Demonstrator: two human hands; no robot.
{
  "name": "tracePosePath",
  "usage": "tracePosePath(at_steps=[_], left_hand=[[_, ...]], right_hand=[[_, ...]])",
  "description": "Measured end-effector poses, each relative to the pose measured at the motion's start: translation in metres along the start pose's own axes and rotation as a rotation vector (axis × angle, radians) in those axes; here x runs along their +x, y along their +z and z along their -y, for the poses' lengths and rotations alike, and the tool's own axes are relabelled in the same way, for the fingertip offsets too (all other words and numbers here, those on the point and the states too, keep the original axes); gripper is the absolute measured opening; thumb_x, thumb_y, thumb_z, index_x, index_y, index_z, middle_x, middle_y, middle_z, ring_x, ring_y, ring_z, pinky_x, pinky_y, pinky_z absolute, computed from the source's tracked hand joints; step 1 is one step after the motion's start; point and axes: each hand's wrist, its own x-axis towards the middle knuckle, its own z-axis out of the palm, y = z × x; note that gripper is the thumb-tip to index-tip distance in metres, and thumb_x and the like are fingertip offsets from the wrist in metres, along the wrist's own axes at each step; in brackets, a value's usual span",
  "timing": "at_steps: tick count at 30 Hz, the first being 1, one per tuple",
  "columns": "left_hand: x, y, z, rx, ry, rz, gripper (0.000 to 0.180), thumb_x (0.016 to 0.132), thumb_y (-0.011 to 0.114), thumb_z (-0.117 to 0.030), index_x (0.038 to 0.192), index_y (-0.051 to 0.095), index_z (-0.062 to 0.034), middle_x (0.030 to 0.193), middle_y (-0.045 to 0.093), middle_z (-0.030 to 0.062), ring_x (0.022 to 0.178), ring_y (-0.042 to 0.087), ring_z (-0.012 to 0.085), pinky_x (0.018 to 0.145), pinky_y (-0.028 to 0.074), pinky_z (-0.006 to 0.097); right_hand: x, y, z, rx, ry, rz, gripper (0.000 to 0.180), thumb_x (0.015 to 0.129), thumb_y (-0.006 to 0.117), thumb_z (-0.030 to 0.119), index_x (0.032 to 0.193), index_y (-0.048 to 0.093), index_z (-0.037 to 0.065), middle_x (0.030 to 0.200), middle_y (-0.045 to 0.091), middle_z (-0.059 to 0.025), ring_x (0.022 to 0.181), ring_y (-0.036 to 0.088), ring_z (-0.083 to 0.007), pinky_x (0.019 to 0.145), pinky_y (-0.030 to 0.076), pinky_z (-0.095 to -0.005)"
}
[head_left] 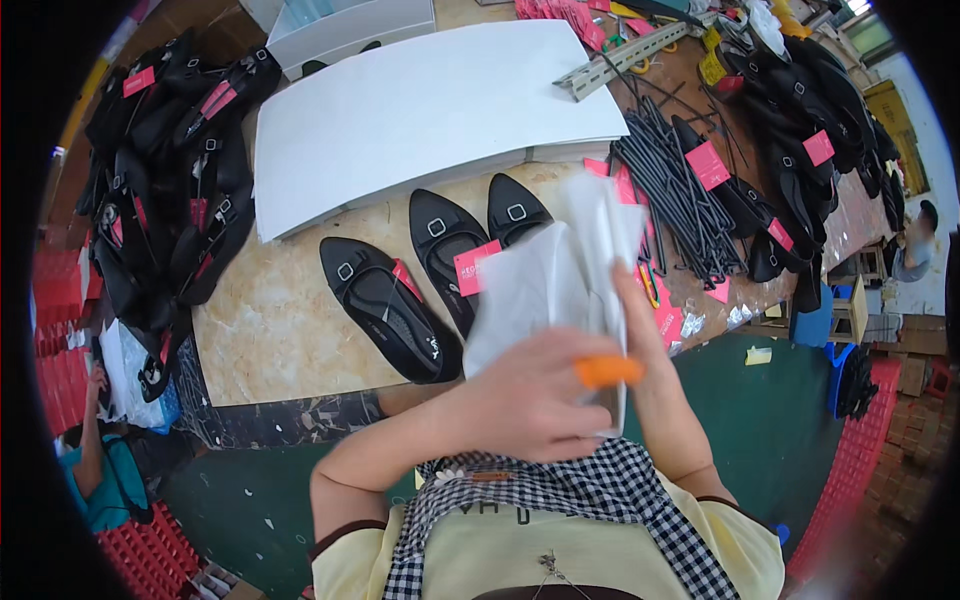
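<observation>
A folded bundle of white tissue paper (560, 280) is held up in front of me, smeared by motion. My right hand (645, 320) grips its right edge from behind. My left hand (540, 400) lies across its lower front with curled fingers, and an orange finger sleeve (608, 371) covers one of them. Whatever may be inside the paper is hidden. Behind it on the table are black pointed flat shoes with square buckles: a left one (385, 310), a middle one (440, 225) with a pink tag (475, 268), and a right one (516, 205) partly covered by the paper.
A stack of large white sheets (430, 110) lies at the table's back, a metal angle bar (625, 62) across its corner. Thin black rods (675, 190) are heaped to the right. Tagged black shoes pile up at left (165, 190) and right (800, 130). Another person (95, 465) is at far left.
</observation>
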Motion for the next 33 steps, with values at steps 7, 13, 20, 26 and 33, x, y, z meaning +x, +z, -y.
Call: tracePosePath(at_steps=[7, 13, 20, 26, 33], left_hand=[[-0.045, -0.001, 0.019, 0.137, -0.592, -0.605, 0.028, 0.081, 0.069, -0.014, 0.105, 0.065, 0.0002, 0.115, 0.064, 0.0198, 0.089, 0.070, 0.0271, 0.078, 0.055, 0.036], [-0.017, 0.022, 0.057, -0.774, -0.958, -0.782, 0.051, 0.103, 0.043, -0.028, 0.147, 0.033, -0.0062, 0.126, 0.055, 0.0092, 0.113, 0.055, 0.0161, 0.098, 0.044, 0.033], [-0.036, 0.083, 0.041, 0.673, -0.691, 0.217, 0.063, 0.087, 0.057, -0.050, 0.112, 0.063, 0.0079, 0.119, 0.060, 0.0233, 0.120, 0.051, 0.0354, 0.109, 0.030, 0.046], [-0.035, 0.095, 0.038, 0.676, -0.690, 0.340, 0.065, 0.084, 0.062, -0.049, 0.109, 0.063, 0.0110, 0.115, 0.061, 0.0246, 0.119, 0.052, 0.0336, 0.103, 0.032, 0.044], [-0.035, 0.098, 0.043, 0.745, -0.653, 0.394, 0.074, 0.086, 0.057, -0.055, 0.112, 0.062, 0.0145, 0.121, 0.059, 0.0303, 0.120, 0.052, 0.0349, 0.103, 0.033, 0.041]], right_hand=[[0.001, 0.028, 0.014, -0.598, 0.083, 0.236, 0.065, 0.087, 0.067, 0.017, 0.143, 0.039, 0.000, 0.146, 0.042, -0.0185, 0.134, 0.044, -0.0288, 0.108, 0.039, -0.0395], [0.002, 0.040, 0.002, -1.298, -0.855, 0.291, 0.082, 0.070, 0.078, 0.004, 0.144, 0.042, 0.005, 0.138, 0.048, -0.0268, 0.128, 0.051, -0.0350, 0.103, 0.044, -0.0420], [0.051, -0.006, 0.017, -1.547, -0.696, 0.184, 0.036, 0.070, 0.071, 0.001, 0.106, 0.069, 0.004, 0.099, 0.059, -0.0120, 0.095, 0.060, -0.0261, 0.082, 0.050, -0.0322], [0.106, 0.017, -0.021, -2.119, -0.924, 0.088, 0.045, 0.067, 0.068, 0.008, 0.111, 0.067, 0.004, 0.095, 0.054, -0.0115, 0.091, 0.056, -0.0292, 0.077, 0.048, -0.0386], [0.125, -0.009, -0.002, -1.472, -0.616, 0.030, 0.059, 0.076, 0.078, 0.028, 0.124, 0.058, 0.001, 0.101, 0.059, -0.0170, 0.088, 0.061, -0.0314, 0.076, 0.049, -0.0401]])
